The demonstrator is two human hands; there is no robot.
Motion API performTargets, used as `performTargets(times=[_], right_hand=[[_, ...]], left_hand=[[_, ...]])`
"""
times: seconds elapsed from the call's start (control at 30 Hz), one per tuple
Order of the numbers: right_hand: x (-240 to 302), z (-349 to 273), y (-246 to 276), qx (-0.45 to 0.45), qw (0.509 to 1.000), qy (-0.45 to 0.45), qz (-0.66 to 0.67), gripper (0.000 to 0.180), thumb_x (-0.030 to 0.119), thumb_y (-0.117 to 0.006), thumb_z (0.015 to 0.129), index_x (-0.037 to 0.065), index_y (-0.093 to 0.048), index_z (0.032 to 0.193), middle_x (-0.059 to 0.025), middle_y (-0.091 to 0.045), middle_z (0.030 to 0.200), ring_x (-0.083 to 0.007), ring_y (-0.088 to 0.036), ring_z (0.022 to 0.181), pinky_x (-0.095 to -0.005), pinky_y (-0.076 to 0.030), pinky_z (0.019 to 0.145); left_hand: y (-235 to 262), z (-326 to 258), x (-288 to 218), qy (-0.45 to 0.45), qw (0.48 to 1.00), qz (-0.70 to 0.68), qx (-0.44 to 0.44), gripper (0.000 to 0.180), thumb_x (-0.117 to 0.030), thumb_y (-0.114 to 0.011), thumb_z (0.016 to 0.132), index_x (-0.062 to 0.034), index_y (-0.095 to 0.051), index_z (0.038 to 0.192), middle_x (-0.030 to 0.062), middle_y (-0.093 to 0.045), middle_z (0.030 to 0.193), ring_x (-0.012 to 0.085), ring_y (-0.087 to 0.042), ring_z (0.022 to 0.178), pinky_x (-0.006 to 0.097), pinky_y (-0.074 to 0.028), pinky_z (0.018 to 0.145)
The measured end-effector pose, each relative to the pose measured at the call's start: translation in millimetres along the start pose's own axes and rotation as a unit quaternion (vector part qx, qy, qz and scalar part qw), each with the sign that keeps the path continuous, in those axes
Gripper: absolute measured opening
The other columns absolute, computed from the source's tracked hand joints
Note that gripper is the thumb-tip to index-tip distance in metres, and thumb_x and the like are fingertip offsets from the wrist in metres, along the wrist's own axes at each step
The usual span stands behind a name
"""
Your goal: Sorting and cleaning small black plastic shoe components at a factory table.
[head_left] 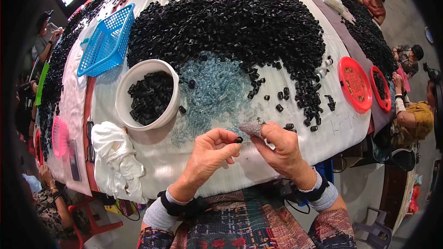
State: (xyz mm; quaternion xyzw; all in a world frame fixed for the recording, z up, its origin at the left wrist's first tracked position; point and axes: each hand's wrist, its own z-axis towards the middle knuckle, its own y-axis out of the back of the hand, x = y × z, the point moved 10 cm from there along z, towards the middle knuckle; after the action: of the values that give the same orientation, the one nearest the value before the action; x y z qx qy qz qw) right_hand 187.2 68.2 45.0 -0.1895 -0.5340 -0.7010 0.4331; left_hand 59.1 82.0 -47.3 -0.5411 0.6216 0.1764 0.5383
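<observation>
Just above the table's near edge, my left hand [206,153] pinches a small black plastic piece [238,140] between thumb and finger. Close beside it, my right hand [284,151] is wrapped round a grey, worn-looking object with a tapered end [251,129]; its kind cannot be made out. The grey end points toward the left hand, slightly apart from the black piece. Beyond both hands spreads a patch of small clear bluish pieces [212,83], with a large heap of black pieces [221,23] behind it. A white bowl [121,99] with black pieces inside stands to the left.
A blue basket [104,41] lies at the far left, a crumpled white cloth [115,157] nearer. Small bottles [322,73] and a red sieve-like tray [354,85] are on the right. Other people sit along neighbouring tables on both sides.
</observation>
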Motion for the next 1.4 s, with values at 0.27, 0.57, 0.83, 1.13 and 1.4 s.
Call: performTargets(times=[0.27,0.57,0.83,1.13,1.4], right_hand=[[27.0,0.5,-5.3,0.007,0.996,0.081,-0.045,0.031,-0.010,-0.066,0.066,-0.002,-0.058,0.095,-0.0152,-0.060,0.085,-0.0319,-0.060,0.077,-0.0373,-0.051,0.065],[32.0,-0.6,-7.9,0.018,0.993,0.096,-0.068,0.031,-0.010,-0.063,0.067,-0.002,-0.058,0.096,-0.0153,-0.059,0.086,-0.0324,-0.059,0.077,-0.0374,-0.050,0.064],[23.6,-4.9,-10.1,-0.023,0.996,0.066,-0.047,0.023,-0.010,-0.064,0.070,-0.003,-0.057,0.091,-0.0149,-0.057,0.081,-0.0317,-0.057,0.068,-0.0374,-0.048,0.057],[19.0,-3.7,-3.5,-0.056,0.997,0.054,-0.006,0.032,-0.012,-0.064,0.073,-0.001,-0.061,0.103,-0.0139,-0.061,0.085,-0.0262,-0.061,0.071,-0.0337,-0.049,0.058],[-22.5,21.4,32.6,-0.137,0.986,-0.028,-0.096,0.022,-0.009,-0.060,0.077,-0.001,-0.059,0.098,-0.0140,-0.057,0.078,-0.0295,-0.058,0.067,-0.0358,-0.048,0.058]], left_hand=[[-1.8,-3.7,-6.7,-0.057,0.997,0.024,-0.038,0.019,-0.008,-0.070,0.083,0.0007,-0.063,0.098,0.0012,-0.065,0.082,0.0037,-0.058,0.070,0.019,-0.049,0.059],[-0.8,-5.8,-13.6,-0.108,0.988,0.094,-0.058,0.016,-0.004,-0.069,0.082,0.0024,-0.063,0.096,0.0017,-0.066,0.085,0.0042,-0.058,0.074,0.019,-0.048,0.065],[0.9,-4.8,-7.7,-0.080,0.996,0.030,-0.034,0.018,-0.005,-0.069,0.084,0.0005,-0.063,0.100,0.0029,-0.066,0.088,0.0062,-0.060,0.077,0.021,-0.051,0.064],[-7.3,1.3,-5.7,-0.065,0.996,-0.057,0.031,0.020,-0.006,-0.068,0.085,0.0022,-0.061,0.102,0.0062,-0.066,0.091,0.0090,-0.062,0.078,0.022,-0.052,0.060],[7.2,2.6,-0.1,-0.026,0.997,-0.071,-0.005,0.021,-0.009,-0.069,0.084,0.0009,-0.062,0.102,0.0072,-0.066,0.081,0.0100,-0.062,0.066,0.020,-0.050,0.056]])
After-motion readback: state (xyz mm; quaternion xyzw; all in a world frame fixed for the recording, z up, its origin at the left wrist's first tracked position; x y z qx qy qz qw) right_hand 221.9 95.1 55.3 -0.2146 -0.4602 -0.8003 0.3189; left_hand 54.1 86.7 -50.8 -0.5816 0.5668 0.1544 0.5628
